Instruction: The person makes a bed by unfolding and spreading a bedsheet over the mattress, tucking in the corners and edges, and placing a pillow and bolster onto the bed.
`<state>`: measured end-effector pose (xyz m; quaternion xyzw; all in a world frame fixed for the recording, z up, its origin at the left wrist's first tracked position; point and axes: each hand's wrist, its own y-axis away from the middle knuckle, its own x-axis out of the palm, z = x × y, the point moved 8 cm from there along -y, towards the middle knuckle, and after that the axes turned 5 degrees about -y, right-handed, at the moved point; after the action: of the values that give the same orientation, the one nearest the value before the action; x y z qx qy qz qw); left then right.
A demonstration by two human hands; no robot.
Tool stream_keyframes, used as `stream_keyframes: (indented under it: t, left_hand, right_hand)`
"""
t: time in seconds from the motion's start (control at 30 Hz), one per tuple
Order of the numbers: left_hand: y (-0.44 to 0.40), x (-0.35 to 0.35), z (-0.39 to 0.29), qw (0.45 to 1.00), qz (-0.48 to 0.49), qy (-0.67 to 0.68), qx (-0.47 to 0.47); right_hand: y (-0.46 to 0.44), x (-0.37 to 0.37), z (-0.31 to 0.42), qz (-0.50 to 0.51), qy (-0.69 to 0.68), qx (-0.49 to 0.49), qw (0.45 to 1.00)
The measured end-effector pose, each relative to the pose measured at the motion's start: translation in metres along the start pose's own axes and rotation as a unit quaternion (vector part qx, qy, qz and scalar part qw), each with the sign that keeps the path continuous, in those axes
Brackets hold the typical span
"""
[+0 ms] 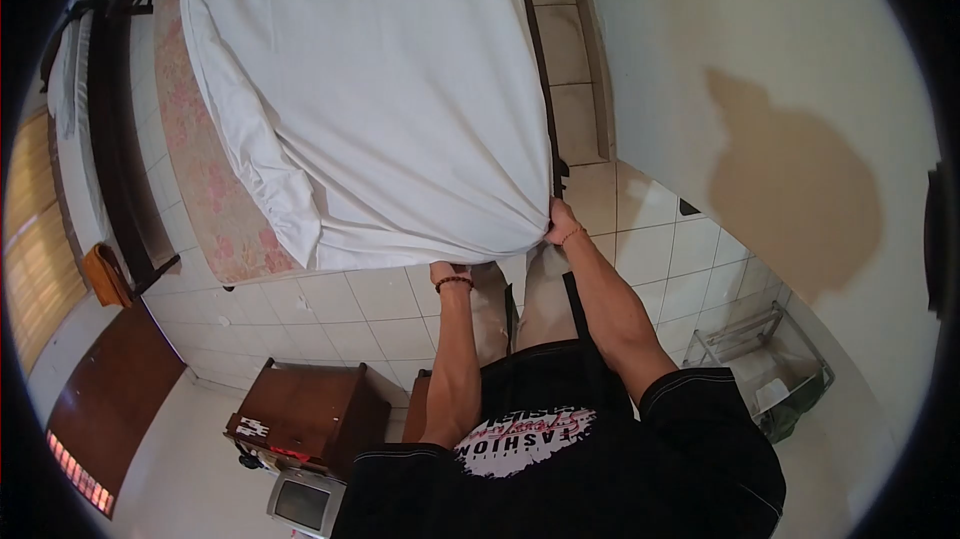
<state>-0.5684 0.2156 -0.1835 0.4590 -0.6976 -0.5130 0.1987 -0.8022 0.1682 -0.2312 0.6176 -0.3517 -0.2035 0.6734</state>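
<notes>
A white bed sheet [380, 89] lies over a mattress [195, 154] with a pink floral cover, which stays bare along the left side. The sheet is bunched in folds on that side and pulled tight toward the near right corner. At this corner my right hand [563, 223] is closed on the sheet's edge. My left hand [446, 273] grips the sheet's hanging edge at the near end of the bed, its fingers partly hidden by the cloth.
A wall [760, 59] stands to the right, past a strip of tiled floor [640, 229]. Behind me are a brown wooden cabinet [300, 409], a small television [305, 504] and a metal rack [770, 349]. A dark bed frame [115, 139] stands at the far left, with a brown cloth [106, 275] at its end.
</notes>
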Motion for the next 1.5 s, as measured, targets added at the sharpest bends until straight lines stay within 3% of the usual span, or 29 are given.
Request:
stream_keyframes:
  t: [0.03,0.17,0.23,0.43,0.5,0.73,0.83,0.9,0.93,1.03,1.17,1.23,1.37,1.5]
  left_hand:
    - [0.004,0.004,0.001,0.998,-0.016,0.053,-0.026]
    - [0.013,-0.002,-0.009,0.999,-0.015,-0.017,0.026]
    - [0.008,-0.002,-0.017,0.992,0.074,-0.011,0.101]
    - [0.022,-0.003,-0.021,0.99,0.104,0.051,0.08]
    - [0.034,-0.003,-0.026,0.991,0.101,0.06,0.065]
    - [0.051,-0.006,-0.038,0.989,0.124,0.051,0.068]
    - [0.059,-0.003,-0.037,0.989,0.126,0.047,0.064]
    - [0.047,-0.005,-0.032,0.989,0.122,0.055,0.055]
    - [0.047,-0.001,-0.033,0.985,0.147,0.075,0.055]
    - [0.034,-0.009,-0.031,0.989,0.127,0.066,0.046]
    - [0.023,-0.011,-0.026,0.988,0.13,0.072,0.04]
    - [0.016,-0.013,-0.023,0.991,0.119,0.055,0.023]
    - [0.023,-0.005,-0.027,0.992,0.113,0.058,0.021]
    - [0.017,-0.004,-0.024,0.994,0.096,0.054,0.01]
  right_hand:
    - [-0.005,-0.003,-0.002,-0.002,-0.005,-0.003,1.0]
    - [-0.015,-0.012,-0.004,0.032,-0.036,-0.02,0.999]
    - [-0.013,-0.01,0.001,0.037,-0.047,-0.03,0.998]
    - [-0.05,-0.03,-0.001,0.116,-0.036,-0.05,0.991]
    - [-0.076,-0.061,-0.001,-0.015,0.083,-0.032,0.996]
    - [-0.055,-0.046,0.019,-0.062,0.153,-0.042,0.985]
    - [-0.079,-0.042,0.003,0.019,0.052,-0.077,0.995]
    - [-0.097,-0.054,-0.007,0.057,-0.093,-0.087,0.99]
    - [-0.075,-0.047,0.001,0.007,-0.091,-0.102,0.991]
    - [-0.053,-0.024,0.003,-0.01,-0.058,-0.098,0.993]
    - [-0.081,-0.04,-0.018,0.053,-0.097,-0.099,0.989]
    - [-0.049,-0.032,-0.025,-0.019,-0.151,-0.078,0.985]
    - [-0.025,-0.009,-0.031,0.026,-0.212,-0.047,0.976]
    - [-0.02,-0.01,-0.046,0.062,-0.252,-0.112,0.959]
